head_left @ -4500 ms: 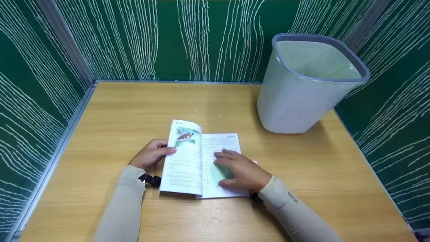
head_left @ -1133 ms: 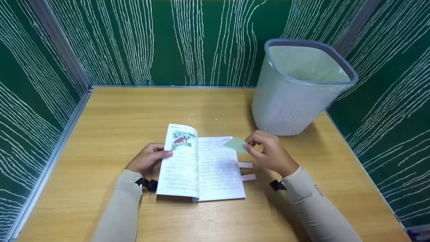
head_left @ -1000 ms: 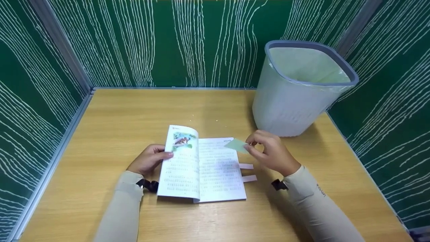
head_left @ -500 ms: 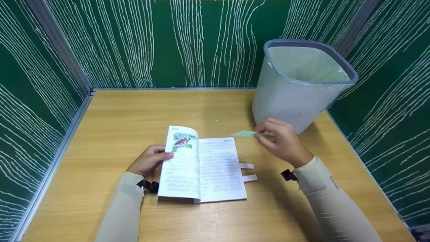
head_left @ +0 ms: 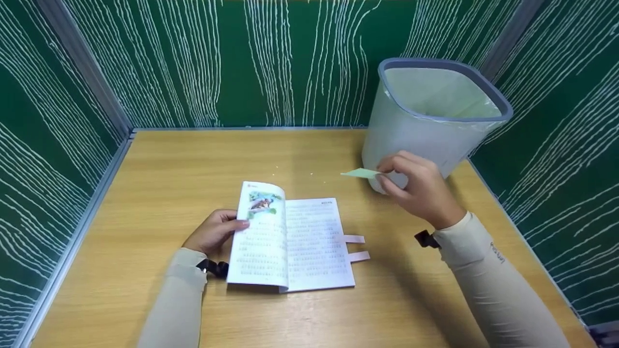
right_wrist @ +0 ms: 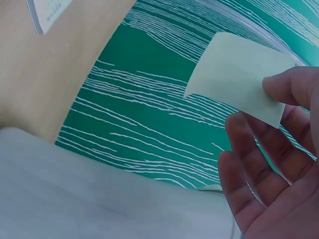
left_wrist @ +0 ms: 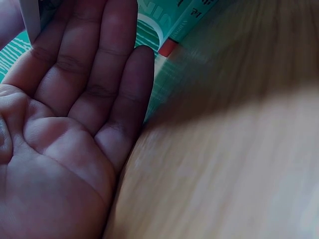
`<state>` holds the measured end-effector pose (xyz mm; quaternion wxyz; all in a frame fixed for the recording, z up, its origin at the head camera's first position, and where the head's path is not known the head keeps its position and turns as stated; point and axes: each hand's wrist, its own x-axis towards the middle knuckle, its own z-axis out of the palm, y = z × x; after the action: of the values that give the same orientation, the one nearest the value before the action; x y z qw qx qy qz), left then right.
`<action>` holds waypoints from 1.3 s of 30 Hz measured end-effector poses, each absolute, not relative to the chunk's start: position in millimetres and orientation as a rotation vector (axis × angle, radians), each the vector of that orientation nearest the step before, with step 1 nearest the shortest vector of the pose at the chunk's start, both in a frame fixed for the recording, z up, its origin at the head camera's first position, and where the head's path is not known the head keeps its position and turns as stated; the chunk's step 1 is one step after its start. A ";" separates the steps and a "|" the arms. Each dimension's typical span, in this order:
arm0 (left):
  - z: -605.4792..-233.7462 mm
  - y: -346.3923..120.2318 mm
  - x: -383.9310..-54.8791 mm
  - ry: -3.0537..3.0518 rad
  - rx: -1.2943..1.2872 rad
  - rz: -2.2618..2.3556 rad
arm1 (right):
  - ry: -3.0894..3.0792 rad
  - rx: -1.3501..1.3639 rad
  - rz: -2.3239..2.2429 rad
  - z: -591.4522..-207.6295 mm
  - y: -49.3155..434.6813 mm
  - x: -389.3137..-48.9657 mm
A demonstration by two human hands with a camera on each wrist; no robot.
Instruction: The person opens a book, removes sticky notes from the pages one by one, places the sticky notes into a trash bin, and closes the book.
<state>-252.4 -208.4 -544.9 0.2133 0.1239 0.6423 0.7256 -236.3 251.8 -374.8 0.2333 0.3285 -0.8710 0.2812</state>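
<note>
An open book (head_left: 316, 246) with printed text lies on the table, its left side raised at an angle. My left hand (head_left: 210, 234) holds that raised side, thumb on the page edge and fingers behind it. In the left wrist view the fingers (left_wrist: 75, 64) stretch under the book's green cover (left_wrist: 174, 17). Between thumb and fingertips my right hand (head_left: 423, 188) pinches a pale green sticky note (head_left: 359, 173) in the air, beyond the book's top right corner. The note (right_wrist: 234, 69) looks slightly curved in the right wrist view.
Two pink tabs (head_left: 359, 256) stick out from the book's right edge. A white waste bin (head_left: 411, 135) with a grey rim and a liner stands at the back right, behind my right hand. Green, white-lined panels (head_left: 333, 63) enclose the table (head_left: 208, 159).
The green sticky note has come off the right page in my right hand and moved up and right toward the bin, uncovering the text and pink tabs. My left hand keeps its hold.
</note>
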 end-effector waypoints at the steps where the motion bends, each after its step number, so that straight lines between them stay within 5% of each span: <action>1: -544.5 -208.3 -252.6 1.783 0.347 2.011 | -2.384 0.897 0.762 -372.2 252.5 -236.4; 39: -545.4 -208.3 -252.9 1.791 0.333 2.014 | -2.254 0.666 0.591 -297.8 275.4 -257.1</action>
<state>-252.9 -208.3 -545.4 0.2115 0.1199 0.6446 0.7248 -257.1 275.4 -297.8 0.3513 0.2575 -0.8707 0.2283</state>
